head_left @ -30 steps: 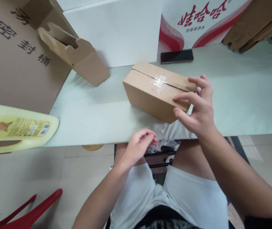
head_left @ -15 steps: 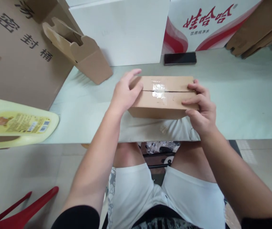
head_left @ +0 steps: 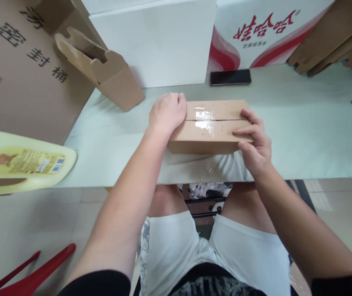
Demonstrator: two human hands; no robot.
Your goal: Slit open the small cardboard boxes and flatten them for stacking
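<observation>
Taped cardboard box (head_left: 216,131), one, in two grips: right hand (head_left: 258,144), one end; left hand (head_left: 166,113), apparently, the other.

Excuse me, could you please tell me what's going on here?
A seated person is handling a small cardboard box on the table. The left hand is curled at its left end, and the right hand holds its right end. The top flaps are closed, with shiny clear tape across the middle of their seam. A dark phone lies just beyond the box.

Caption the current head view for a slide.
Left hand and right hand touch opposite ends of a taped cardboard box.
</observation>
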